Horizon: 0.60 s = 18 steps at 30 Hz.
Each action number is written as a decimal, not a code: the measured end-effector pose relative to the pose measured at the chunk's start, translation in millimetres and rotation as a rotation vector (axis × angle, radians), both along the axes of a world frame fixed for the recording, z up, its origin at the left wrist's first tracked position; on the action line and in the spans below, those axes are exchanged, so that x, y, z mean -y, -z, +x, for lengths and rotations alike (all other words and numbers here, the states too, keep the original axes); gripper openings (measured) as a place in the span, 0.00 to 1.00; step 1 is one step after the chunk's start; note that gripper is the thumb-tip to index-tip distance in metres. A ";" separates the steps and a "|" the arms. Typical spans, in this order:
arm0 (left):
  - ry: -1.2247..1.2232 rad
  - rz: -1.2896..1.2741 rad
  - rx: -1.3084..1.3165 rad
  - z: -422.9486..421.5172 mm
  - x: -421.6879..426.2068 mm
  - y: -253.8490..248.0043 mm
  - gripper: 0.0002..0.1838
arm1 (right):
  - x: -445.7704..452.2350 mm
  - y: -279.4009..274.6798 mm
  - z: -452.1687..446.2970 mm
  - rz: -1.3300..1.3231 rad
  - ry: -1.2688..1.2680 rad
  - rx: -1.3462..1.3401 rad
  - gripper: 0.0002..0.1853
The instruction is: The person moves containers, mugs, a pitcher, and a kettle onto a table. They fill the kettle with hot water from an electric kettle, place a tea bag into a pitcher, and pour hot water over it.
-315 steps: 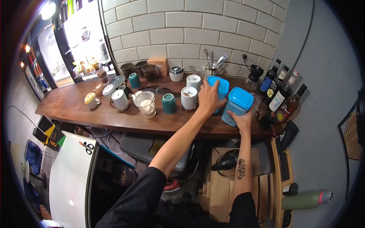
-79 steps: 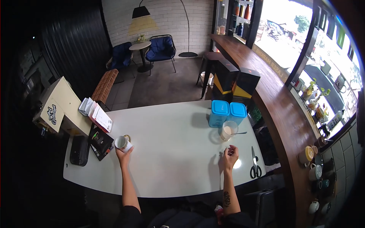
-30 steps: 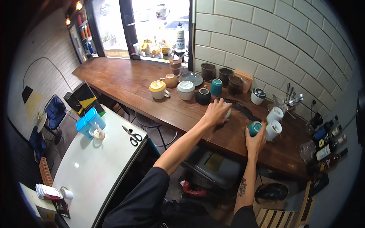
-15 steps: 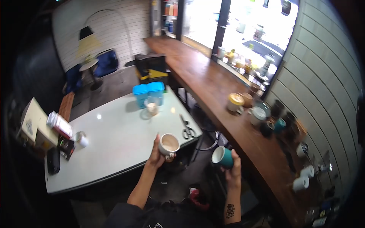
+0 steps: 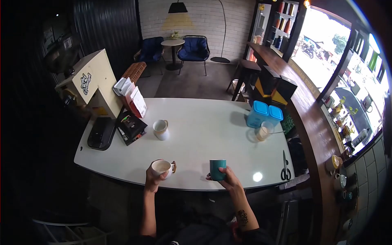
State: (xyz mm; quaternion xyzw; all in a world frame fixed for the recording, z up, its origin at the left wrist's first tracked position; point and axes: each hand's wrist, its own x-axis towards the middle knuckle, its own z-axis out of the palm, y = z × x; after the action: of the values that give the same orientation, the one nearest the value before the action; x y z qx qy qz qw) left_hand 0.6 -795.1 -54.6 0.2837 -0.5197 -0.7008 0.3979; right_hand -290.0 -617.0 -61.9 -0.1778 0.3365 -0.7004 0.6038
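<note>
Gripping the white cup (image 5: 161, 168) in the left hand (image 5: 152, 182) and the teal cup (image 5: 217, 170) in the right hand (image 5: 230, 179), both along the bench's (image 5: 192, 134) near edge, the person risks a slip if either thumb slackens, or a knock against that edge if a cup dips. The left forearm rises nearly straight; the right slants inward. Farther in, towards the left edge, stands the white mug (image 5: 161, 131).
</note>
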 end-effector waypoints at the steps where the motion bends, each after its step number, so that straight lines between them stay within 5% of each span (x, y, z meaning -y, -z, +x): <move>1: -0.015 0.005 0.003 8.4 13.0 2.4 0.40 | 23.4 3.0 7.4 0.007 -0.001 -0.029 0.29; 3: -0.219 -0.172 0.103 22.0 42.5 4.8 0.38 | 63.5 1.6 23.6 0.126 0.029 -0.204 0.29; 5: -0.283 -0.278 0.167 35.8 73.1 18.2 0.37 | 98.4 11.2 36.2 0.133 0.154 -0.697 0.30; 9: -0.392 -0.399 0.219 48.6 117.2 40.7 0.40 | 149.9 30.2 51.6 0.052 0.249 -1.002 0.34; 18: -0.497 -0.512 0.398 49.0 160.2 56.1 0.44 | 226.3 30.7 50.1 0.121 0.351 -1.099 0.39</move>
State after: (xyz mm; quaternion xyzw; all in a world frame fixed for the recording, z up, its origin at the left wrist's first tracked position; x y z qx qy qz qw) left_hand 49.6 -955.3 -110.7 0.4224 -0.6599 -0.3627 0.5045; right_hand -239.9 -843.3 -92.6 -0.4223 0.6644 -0.5744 0.2244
